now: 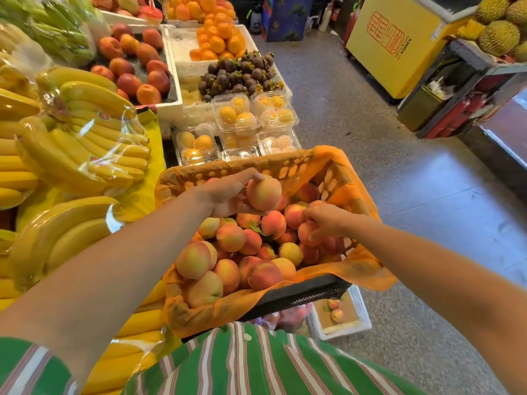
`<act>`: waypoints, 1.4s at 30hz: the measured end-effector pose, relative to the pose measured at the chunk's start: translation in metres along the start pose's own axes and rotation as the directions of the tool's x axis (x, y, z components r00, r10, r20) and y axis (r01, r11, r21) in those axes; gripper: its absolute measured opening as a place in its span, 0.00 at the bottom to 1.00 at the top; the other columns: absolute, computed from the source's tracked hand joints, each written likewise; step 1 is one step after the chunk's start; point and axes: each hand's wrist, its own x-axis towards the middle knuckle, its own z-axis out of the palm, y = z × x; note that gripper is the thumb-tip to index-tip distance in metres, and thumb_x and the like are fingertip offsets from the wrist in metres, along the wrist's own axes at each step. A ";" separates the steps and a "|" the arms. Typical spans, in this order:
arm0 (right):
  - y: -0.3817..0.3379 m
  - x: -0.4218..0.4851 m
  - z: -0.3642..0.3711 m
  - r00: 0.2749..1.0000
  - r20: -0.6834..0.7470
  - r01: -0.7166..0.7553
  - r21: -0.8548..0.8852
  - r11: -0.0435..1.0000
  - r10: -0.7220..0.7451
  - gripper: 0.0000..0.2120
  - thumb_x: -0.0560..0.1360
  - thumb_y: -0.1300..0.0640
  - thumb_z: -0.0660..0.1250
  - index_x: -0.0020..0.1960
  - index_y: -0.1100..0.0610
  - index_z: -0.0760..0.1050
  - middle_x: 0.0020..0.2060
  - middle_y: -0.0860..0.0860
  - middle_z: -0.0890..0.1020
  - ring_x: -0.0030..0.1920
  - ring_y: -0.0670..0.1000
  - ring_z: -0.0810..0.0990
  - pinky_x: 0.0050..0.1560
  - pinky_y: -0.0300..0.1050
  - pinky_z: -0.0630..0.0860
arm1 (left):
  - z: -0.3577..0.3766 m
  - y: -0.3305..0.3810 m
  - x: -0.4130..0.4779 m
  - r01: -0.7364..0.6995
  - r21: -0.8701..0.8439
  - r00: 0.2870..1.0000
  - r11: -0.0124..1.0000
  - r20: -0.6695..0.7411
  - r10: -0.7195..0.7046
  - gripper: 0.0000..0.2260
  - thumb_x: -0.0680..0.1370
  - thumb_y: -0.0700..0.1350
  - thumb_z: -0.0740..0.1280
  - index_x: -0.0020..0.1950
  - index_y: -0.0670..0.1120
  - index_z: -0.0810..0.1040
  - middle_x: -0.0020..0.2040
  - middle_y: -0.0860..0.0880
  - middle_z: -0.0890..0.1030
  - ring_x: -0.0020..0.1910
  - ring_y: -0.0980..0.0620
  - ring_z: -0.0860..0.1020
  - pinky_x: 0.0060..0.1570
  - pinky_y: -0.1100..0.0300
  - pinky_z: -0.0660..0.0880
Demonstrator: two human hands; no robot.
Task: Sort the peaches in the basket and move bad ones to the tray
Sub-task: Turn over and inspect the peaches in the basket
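Observation:
A black basket lined with an orange bag sits in front of me, heaped with several pink-yellow peaches. My left hand holds one peach lifted above the pile at the basket's far side. At the right of the pile my right hand reaches down, fingers curled around another peach that still rests among the others. Low on the floor to the right of the basket lies a white tray with two peaches on it, partly hidden by the basket.
Bagged bananas crowd the stand on the left. Beyond the basket are clear boxes of yellow fruit, mangosteens, oranges and a crate of peaches. A yellow freezer and durians stand across the grey floor aisle.

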 end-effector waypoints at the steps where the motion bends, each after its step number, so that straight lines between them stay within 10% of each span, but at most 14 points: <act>1: 0.000 0.000 -0.001 1.000 -0.023 0.002 0.029 1.000 -0.001 0.16 0.70 0.51 0.72 0.56 0.54 0.75 0.49 0.51 0.78 0.50 0.54 0.77 0.47 0.49 0.77 | 0.000 0.000 0.002 -0.002 0.004 1.000 1.000 0.002 0.002 0.17 0.79 0.48 0.64 0.66 0.44 0.69 0.66 0.34 0.71 0.59 0.35 0.77 0.53 0.47 0.80; 5: -0.002 -0.011 -0.028 0.978 -0.199 0.047 0.505 0.862 0.063 0.17 0.77 0.49 0.67 0.61 0.57 0.76 0.53 0.51 0.81 0.54 0.51 0.80 0.55 0.49 0.78 | 0.003 -0.002 0.012 -0.014 0.037 1.000 0.999 0.005 0.014 0.20 0.79 0.48 0.65 0.68 0.42 0.69 0.66 0.34 0.73 0.61 0.36 0.76 0.53 0.46 0.80; 9: -0.019 -0.031 -0.063 0.982 -0.175 0.137 0.911 0.389 0.064 0.23 0.74 0.43 0.65 0.66 0.52 0.73 0.58 0.52 0.80 0.57 0.51 0.81 0.58 0.50 0.78 | 0.014 -0.002 0.018 -0.076 0.146 0.997 0.986 0.005 0.076 0.17 0.78 0.48 0.67 0.64 0.42 0.74 0.63 0.39 0.76 0.59 0.42 0.79 0.55 0.48 0.79; 16: -0.029 -0.031 -0.061 0.979 -0.200 0.148 0.822 0.550 0.037 0.28 0.70 0.52 0.75 0.67 0.54 0.70 0.60 0.53 0.75 0.61 0.51 0.76 0.59 0.49 0.78 | 0.025 0.002 0.020 -0.148 0.367 0.989 0.918 0.061 0.135 0.15 0.78 0.46 0.68 0.62 0.42 0.75 0.59 0.41 0.80 0.58 0.45 0.79 0.58 0.51 0.77; 22: -0.002 -0.005 -0.045 0.968 -0.171 -0.070 0.522 0.850 0.184 0.31 0.67 0.50 0.78 0.65 0.55 0.69 0.59 0.53 0.75 0.57 0.52 0.75 0.55 0.44 0.74 | -0.011 0.013 0.028 -0.168 0.936 0.746 0.309 -0.084 0.660 0.14 0.76 0.44 0.66 0.62 0.49 0.77 0.64 0.45 0.75 0.65 0.42 0.69 0.65 0.50 0.65; 27: 0.004 0.024 -0.038 0.916 -0.284 -0.135 0.448 0.884 0.283 0.30 0.68 0.52 0.76 0.66 0.56 0.70 0.59 0.55 0.74 0.60 0.55 0.73 0.54 0.43 0.68 | -0.043 0.015 0.040 0.114 0.990 0.821 0.081 -0.140 0.553 0.29 0.77 0.53 0.64 0.77 0.54 0.58 0.78 0.48 0.58 0.76 0.41 0.53 0.73 0.41 0.47; 42: -0.004 0.045 -0.021 0.906 -0.318 -0.143 0.395 0.908 0.281 0.23 0.75 0.54 0.68 0.68 0.57 0.70 0.60 0.57 0.74 0.60 0.57 0.74 0.60 0.50 0.71 | -0.078 0.005 0.033 -0.181 0.955 0.798 0.234 0.004 0.602 0.21 0.75 0.42 0.66 0.69 0.47 0.73 0.67 0.45 0.74 0.67 0.45 0.69 0.66 0.50 0.66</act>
